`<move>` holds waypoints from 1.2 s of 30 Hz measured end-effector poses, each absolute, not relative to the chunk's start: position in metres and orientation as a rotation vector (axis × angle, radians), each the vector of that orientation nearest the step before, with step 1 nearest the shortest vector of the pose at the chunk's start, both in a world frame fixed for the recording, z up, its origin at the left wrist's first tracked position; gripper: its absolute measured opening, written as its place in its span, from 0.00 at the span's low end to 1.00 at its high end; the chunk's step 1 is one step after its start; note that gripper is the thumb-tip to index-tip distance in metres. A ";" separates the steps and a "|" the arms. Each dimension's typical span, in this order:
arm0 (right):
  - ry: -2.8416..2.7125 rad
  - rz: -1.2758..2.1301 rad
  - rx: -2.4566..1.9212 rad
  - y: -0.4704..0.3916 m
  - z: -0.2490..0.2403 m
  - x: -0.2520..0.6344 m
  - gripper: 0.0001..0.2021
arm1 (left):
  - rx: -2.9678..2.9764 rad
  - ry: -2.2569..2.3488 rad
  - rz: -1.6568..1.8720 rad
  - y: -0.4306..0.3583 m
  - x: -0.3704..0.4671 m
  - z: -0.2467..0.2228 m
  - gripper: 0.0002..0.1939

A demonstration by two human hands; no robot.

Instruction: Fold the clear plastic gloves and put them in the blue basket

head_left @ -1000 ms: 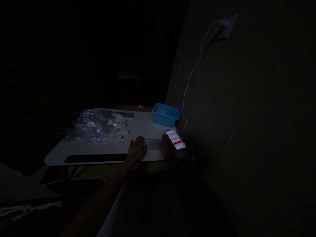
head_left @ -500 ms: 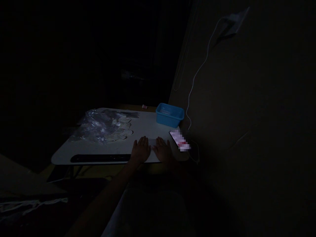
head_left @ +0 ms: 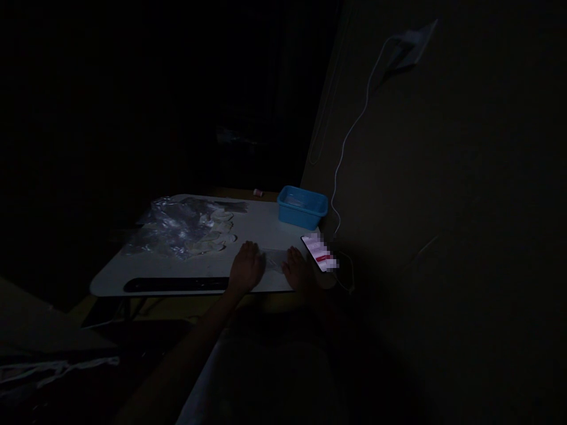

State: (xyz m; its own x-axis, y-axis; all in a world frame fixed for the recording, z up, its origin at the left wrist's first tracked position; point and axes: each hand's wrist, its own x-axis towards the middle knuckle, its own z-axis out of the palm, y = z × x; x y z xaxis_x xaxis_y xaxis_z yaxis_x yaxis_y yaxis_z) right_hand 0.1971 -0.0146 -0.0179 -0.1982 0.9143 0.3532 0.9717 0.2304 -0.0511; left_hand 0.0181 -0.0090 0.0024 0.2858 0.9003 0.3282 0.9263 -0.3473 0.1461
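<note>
A thin, clear plastic sheet or small bag (head_left: 274,260) lies on the white table between my hands. My left hand (head_left: 247,268) rests palm down at its left edge, fingers close together and slightly bent. At the opposite edge is my right hand (head_left: 297,270), also palm down and dimly lit, its thumb side toward the plastic. Both hands look open and pressed to the surface; darkness hides how the fingertips meet it. Right of my right hand lies a phone (head_left: 316,251) with a lit, partly pixelated screen.
A crumpled clear plastic bag (head_left: 172,227) and several pale, flat pieces (head_left: 219,230) cover the table's left part. A blue basin (head_left: 301,215) stands at the back right. A white cable (head_left: 343,153) hangs from a wall socket. A black strip (head_left: 177,285) lines the table's front edge.
My hands have slid apart, left hand leftward and right hand rightward, and more of the clear plastic shows between them. The fingers now look more bent. The view has shifted slightly.
</note>
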 end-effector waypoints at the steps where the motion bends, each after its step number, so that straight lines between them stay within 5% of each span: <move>1: -2.193 -0.253 -1.762 -0.015 -0.017 0.197 0.24 | -2.444 -1.765 -0.598 -0.008 0.016 0.002 0.25; 16: -2.279 -0.187 -1.878 -0.022 -0.007 0.195 0.23 | -2.719 -1.564 -0.396 -0.013 0.079 0.006 0.27; 36: -2.171 -0.129 -1.762 -0.020 -0.007 0.196 0.24 | -2.499 -1.757 -0.290 -0.004 0.018 -0.004 0.28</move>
State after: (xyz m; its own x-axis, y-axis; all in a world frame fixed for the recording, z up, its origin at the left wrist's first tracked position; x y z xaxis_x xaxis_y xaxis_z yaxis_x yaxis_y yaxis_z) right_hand 0.1958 -0.0203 -0.0066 -0.1725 0.9326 0.3170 0.9636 0.2265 -0.1420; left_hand 0.0181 -0.0037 -0.0037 0.3270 0.9246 0.1954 0.9384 -0.3421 0.0485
